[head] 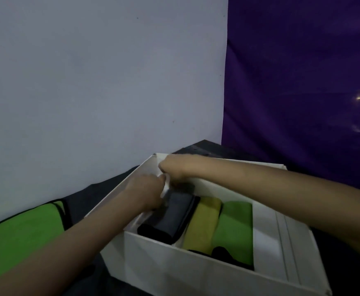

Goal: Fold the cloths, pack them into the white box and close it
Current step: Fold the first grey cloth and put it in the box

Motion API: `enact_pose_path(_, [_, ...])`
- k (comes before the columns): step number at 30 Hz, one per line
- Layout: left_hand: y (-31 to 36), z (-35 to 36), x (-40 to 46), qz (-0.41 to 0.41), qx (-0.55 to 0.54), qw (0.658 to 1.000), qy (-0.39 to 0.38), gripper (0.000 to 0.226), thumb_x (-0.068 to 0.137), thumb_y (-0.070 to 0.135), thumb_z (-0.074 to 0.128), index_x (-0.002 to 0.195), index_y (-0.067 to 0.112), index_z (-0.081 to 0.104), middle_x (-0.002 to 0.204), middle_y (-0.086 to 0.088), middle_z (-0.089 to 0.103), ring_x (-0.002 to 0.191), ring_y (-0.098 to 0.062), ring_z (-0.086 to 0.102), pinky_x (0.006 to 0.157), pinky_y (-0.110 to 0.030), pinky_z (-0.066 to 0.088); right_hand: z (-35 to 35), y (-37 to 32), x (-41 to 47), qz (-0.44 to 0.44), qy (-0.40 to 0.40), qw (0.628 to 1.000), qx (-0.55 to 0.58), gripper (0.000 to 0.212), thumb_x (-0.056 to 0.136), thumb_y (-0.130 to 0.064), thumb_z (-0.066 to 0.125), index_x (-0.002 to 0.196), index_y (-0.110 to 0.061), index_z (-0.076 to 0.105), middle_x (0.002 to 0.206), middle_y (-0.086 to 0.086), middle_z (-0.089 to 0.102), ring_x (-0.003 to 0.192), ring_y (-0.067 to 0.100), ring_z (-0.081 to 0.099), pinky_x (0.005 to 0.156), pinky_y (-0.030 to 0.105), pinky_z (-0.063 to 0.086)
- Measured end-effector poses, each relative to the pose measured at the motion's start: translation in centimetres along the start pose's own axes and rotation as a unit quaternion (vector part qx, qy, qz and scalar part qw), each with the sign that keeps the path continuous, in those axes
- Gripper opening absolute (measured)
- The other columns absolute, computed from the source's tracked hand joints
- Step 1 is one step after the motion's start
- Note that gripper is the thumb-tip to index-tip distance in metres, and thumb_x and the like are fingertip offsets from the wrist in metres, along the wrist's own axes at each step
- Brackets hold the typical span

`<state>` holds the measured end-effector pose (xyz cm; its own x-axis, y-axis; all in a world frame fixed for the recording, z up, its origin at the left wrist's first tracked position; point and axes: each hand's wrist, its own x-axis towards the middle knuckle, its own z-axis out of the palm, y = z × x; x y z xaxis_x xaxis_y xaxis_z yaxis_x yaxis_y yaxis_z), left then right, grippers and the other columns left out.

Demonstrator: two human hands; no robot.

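Observation:
The open white box (174, 265) stands on a dark surface. Inside it lie a folded grey cloth (174, 212), a yellow-green cloth (202, 225) and a bright green cloth (234, 229), side by side. My left hand (145, 193) reaches into the box's left part, at the grey cloth's far end, fingers closed on a pale cloth edge (166, 188). My right hand (174, 169) is just above it near the box's far left corner, fingers curled on the same pale edge. The fingertips are blurred.
A bright green cloth (18, 233) with a dark border lies spread on the surface left of the box. A pale wall rises behind, and a purple curtain (303, 82) hangs at the right. The right part of the box shows bare white floor (266, 242).

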<state>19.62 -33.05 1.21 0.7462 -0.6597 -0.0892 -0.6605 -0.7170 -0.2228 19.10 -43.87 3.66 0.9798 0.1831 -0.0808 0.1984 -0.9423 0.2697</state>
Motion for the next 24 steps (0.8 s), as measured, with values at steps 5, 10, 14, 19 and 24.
enact_pose_path(5, [-0.5, -1.1, -0.8, 0.098, -0.126, 0.973, -0.165, 0.051, 0.086, 0.004, 0.043, 0.134, 0.018, 0.041, 0.139, -0.008, 0.048, 0.119, -0.022, 0.050, 0.093, -0.027, 0.038, -2.8, 1.0, -1.4, -0.012, -0.079, 0.997, 0.010, 0.046, 0.088, 0.007, 0.039, 0.129, -0.007, 0.053, 0.134, 0.014, 0.051, 0.117, 0.031, 0.053, 0.093, 0.036, 0.050])
enact_pose_path(10, [0.5, -0.6, -2.0, 0.082, -0.089, 0.952, -0.281, 0.067, 0.089, 0.001, 0.039, 0.147, 0.015, 0.010, 0.151, -0.012, 0.030, 0.133, -0.026, 0.038, 0.106, -0.033, 0.035, 1.2, -1.0, -2.4, -0.014, -0.324, 0.946, -0.022, 0.052, 0.091, 0.006, 0.036, 0.142, -0.004, 0.032, 0.143, 0.017, 0.038, 0.119, 0.034, 0.047, 0.095, 0.038, 0.048])
enact_pose_path(14, [-1.5, -3.1, -4.4, 0.064, -0.182, 0.972, -0.132, 0.051, 0.088, -0.005, 0.036, 0.137, 0.010, 0.038, 0.139, -0.010, 0.049, 0.124, -0.019, 0.048, 0.094, -0.017, 0.036, -2.9, -1.0, -3.2, 0.008, -0.235, 0.971, 0.036, 0.058, 0.090, 0.005, 0.040, 0.143, -0.015, 0.032, 0.146, 0.013, 0.038, 0.128, 0.031, 0.044, 0.104, 0.043, 0.043])
enact_pose_path(19, [-6.5, -7.0, -11.4, 0.024, -0.218, 0.970, 0.106, 0.031, 0.087, 0.004, 0.047, 0.115, 0.013, 0.058, 0.118, -0.004, 0.064, 0.100, -0.015, 0.058, 0.075, -0.014, 0.038, -10.6, -5.6, -3.6, -0.022, -0.112, 0.992, 0.044, 0.049, 0.088, -0.004, 0.046, 0.136, -0.017, 0.043, 0.116, 0.008, 0.057, 0.103, 0.025, 0.058, 0.096, 0.040, 0.047])
enact_pose_path(24, [-12.7, -3.0, -18.2, -0.148, -0.126, 0.980, -0.053, 0.038, 0.089, 0.013, 0.054, 0.125, 0.003, 0.050, 0.124, -0.013, 0.058, 0.110, -0.022, 0.055, 0.085, -0.026, 0.044, -13.0, -16.2, -1.6, -0.128, -0.116, 0.984, 0.049, 0.037, 0.090, -0.013, 0.053, 0.127, -0.012, 0.051, 0.101, 0.004, 0.055, 0.089, 0.022, 0.059, 0.076, 0.033, 0.048])
